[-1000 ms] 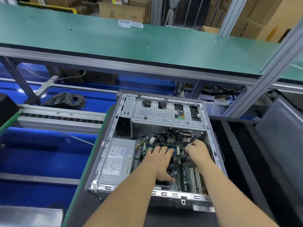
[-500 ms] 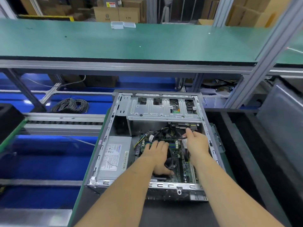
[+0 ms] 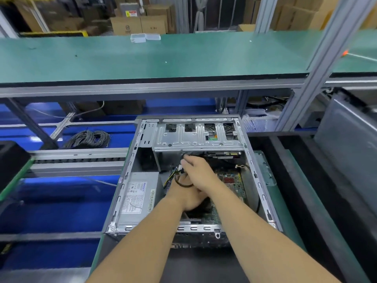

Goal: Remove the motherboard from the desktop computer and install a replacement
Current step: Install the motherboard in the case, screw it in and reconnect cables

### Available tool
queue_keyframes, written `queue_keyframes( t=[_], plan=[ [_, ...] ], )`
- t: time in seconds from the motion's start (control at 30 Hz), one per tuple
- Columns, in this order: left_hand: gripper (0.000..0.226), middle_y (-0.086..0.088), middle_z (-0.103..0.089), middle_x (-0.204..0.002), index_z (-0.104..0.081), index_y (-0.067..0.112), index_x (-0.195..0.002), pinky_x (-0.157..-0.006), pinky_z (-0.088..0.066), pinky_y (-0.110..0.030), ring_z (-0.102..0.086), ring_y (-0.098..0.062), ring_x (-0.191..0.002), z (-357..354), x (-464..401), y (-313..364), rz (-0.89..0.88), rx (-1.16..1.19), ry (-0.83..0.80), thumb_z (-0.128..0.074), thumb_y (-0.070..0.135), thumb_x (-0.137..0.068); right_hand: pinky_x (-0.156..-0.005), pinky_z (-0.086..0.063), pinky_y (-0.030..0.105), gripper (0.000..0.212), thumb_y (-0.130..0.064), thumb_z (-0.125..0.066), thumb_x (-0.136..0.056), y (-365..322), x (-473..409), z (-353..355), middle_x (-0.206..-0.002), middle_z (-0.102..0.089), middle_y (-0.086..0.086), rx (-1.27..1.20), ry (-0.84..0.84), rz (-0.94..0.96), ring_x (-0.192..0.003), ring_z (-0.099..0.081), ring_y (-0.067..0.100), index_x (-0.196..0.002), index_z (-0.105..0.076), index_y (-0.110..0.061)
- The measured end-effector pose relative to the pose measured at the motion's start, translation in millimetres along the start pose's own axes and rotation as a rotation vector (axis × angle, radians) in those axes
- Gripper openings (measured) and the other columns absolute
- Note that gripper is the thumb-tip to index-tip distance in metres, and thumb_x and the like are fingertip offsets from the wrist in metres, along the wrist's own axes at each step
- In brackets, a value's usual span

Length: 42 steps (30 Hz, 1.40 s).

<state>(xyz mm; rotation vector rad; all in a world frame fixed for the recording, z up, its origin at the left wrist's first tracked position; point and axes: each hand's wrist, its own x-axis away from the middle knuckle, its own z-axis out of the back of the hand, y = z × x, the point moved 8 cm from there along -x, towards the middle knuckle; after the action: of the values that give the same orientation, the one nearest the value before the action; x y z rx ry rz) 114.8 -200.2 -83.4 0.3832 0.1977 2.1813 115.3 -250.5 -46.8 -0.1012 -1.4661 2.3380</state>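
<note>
An open desktop case [image 3: 263, 193] lies on its side on the bench in front of me. Its green motherboard [image 3: 232, 180] sits on the case floor, bare at the right. My right hand [image 3: 199, 172] has crossed to the left over the board and grips a bundle of black cables with a white connector [image 3: 179, 167] near the drive cage. My left hand [image 3: 187, 198] lies beneath the right wrist, resting on the fan and heatsink area, and its fingers are mostly hidden.
A grey power supply [image 3: 138, 197] fills the case's left side. The metal drive cage [image 3: 197, 137] spans the far end. A coil of black cable [image 3: 89, 138] lies on the blue surface at left. A green shelf [image 3: 155, 56] runs overhead; a grey panel [image 3: 346, 139] leans at right.
My right hand has swung from the right side of the board to the left, pulling the cable bundle with it. That uncovers the board's right part. My left hand stayed low.
</note>
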Motion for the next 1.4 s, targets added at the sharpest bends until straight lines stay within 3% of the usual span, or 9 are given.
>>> queue_keyframes(
  t=[0.07, 0.17, 0.3, 0.37, 0.47, 0.53, 0.63, 0.8, 1.4],
  plan=[
    [0.042, -0.01, -0.061, -0.129, -0.057, 0.019, -0.13, -0.097, -0.044, -0.04, -0.054, -0.032, -0.119, -3, 1, -17, 0.121, 0.037, -0.004, -0.043, 0.042, -0.097, -0.075, -0.048, 0.012, 0.03, -0.023, -0.045, -0.105, 5, -5, -3, -0.129, -0.061, -0.002, -0.237, 0.029, -0.075, -0.097, -0.063, 0.01, -0.125, -0.064, -0.01],
    [0.026, -0.011, -0.066, -0.112, -0.061, 0.018, -0.112, -0.091, -0.05, -0.04, -0.06, -0.033, -0.106, -6, 2, -30, 0.221, 0.258, 0.022, -0.051, 0.035, -0.095, -0.089, -0.047, 0.021, 0.03, -0.023, -0.054, -0.102, 5, -14, 8, -0.115, -0.069, -0.002, -0.138, 0.144, -0.007, -0.102, -0.058, 0.005, -0.122, -0.07, -0.009],
    [0.011, -0.008, -0.07, -0.087, -0.062, 0.02, -0.086, -0.078, -0.056, -0.042, -0.066, -0.029, -0.088, 6, 5, -45, 0.336, 0.675, 0.202, -0.058, 0.03, -0.091, -0.059, -0.039, 0.019, 0.035, -0.036, -0.07, -0.089, 5, -5, 29, -0.057, -0.065, -0.004, 0.104, 0.362, 0.107, -0.06, -0.053, 0.01, -0.06, -0.072, -0.015],
    [0.029, -0.008, -0.068, -0.091, -0.065, 0.016, -0.093, -0.079, -0.055, -0.045, -0.064, -0.028, -0.09, 11, 5, -44, 0.342, 0.562, 0.227, -0.054, 0.042, -0.092, -0.057, -0.037, 0.024, 0.051, -0.042, -0.068, -0.089, 28, -2, 33, -0.049, -0.053, -0.005, 0.107, 0.322, -0.047, -0.051, -0.044, 0.009, -0.049, -0.057, -0.014],
    [0.053, -0.011, -0.064, -0.115, -0.063, 0.012, -0.116, -0.094, -0.049, -0.045, -0.056, -0.03, -0.111, 7, 3, -45, 0.407, 0.382, 0.197, -0.043, 0.057, -0.098, -0.059, -0.039, 0.026, 0.031, -0.027, -0.064, -0.088, 73, 9, 45, -0.068, -0.065, 0.003, -0.145, 0.293, -0.421, -0.062, -0.054, 0.018, -0.077, -0.071, 0.001],
    [0.06, -0.014, -0.059, -0.128, -0.058, 0.013, -0.128, -0.103, -0.043, -0.046, -0.05, -0.032, -0.121, -1, 1, -44, 0.416, 0.274, 0.059, -0.033, 0.06, -0.101, -0.055, -0.041, 0.026, 0.018, -0.017, -0.059, -0.084, 87, 17, 64, -0.072, -0.066, 0.007, 0.206, 0.237, -0.502, -0.062, -0.055, 0.024, -0.08, -0.064, -0.001],
    [0.062, -0.013, -0.049, -0.14, -0.047, 0.021, -0.144, -0.112, -0.031, -0.049, -0.038, -0.033, -0.132, -11, -2, -28, 0.28, 0.041, -0.105, -0.025, 0.062, -0.102, -0.07, -0.054, 0.033, 0.015, -0.005, -0.055, -0.089, 81, 18, 70, -0.1, -0.069, 0.01, 1.093, 0.014, -0.327, -0.088, -0.064, 0.028, -0.098, -0.066, -0.009],
    [0.096, -0.011, -0.028, -0.157, -0.026, 0.014, -0.153, -0.118, -0.009, -0.057, -0.022, -0.032, -0.144, -25, 0, -18, 0.138, -0.025, -0.195, -0.025, 0.084, -0.087, -0.102, -0.032, 0.045, 0.031, -0.017, -0.053, -0.096, 86, -3, 23, -0.127, -0.058, 0.008, 1.662, -0.304, 0.134, -0.121, -0.047, 0.029, -0.125, -0.063, -0.016],
    [0.109, -0.012, -0.026, -0.152, -0.016, 0.013, -0.153, -0.117, -0.019, -0.054, -0.024, -0.034, -0.14, -33, -4, 4, -0.039, -0.12, -0.211, -0.07, 0.068, -0.076, -0.082, -0.047, 0.029, 0.037, -0.004, -0.032, -0.104, 121, -55, 34, -0.132, -0.061, 0.007, 1.963, -0.481, -0.028, -0.12, -0.059, 0.023, -0.131, -0.058, -0.01]
  ],
)
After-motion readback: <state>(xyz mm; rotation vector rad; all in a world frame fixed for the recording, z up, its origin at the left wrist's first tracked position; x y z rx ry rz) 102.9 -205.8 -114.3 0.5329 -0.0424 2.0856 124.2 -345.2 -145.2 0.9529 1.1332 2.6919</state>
